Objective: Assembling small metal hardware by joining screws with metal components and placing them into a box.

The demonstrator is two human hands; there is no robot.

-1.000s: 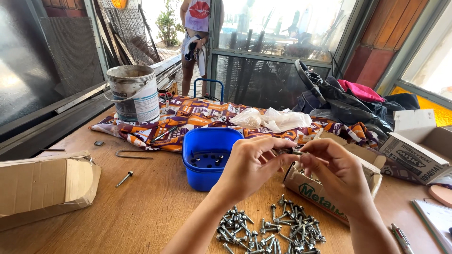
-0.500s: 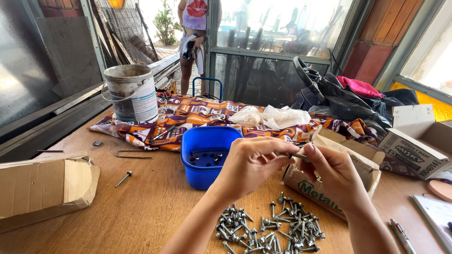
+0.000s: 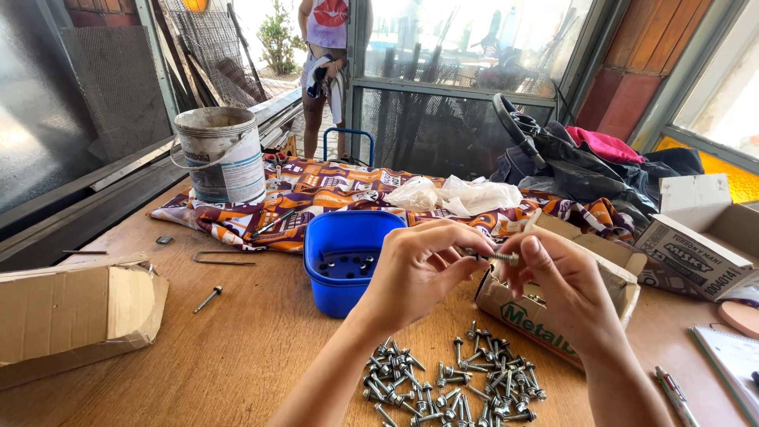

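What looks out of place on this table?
One stray screw lies alone on the wooden table, left of the blue tub and well apart from the screw pile. A bent wire lies loose near it. Both hands hold one screw.

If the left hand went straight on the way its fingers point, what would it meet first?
The left hand points right along the screw; it would probably meet the right hand first.

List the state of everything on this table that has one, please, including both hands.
Left hand: grip pinched on small metal screw.
Right hand: fingertips on the same screw.
Blue plastic tub: open, few screws inside.
Small open cardboard box: flaps up.
Pile of loose screws: scattered on wooden table.
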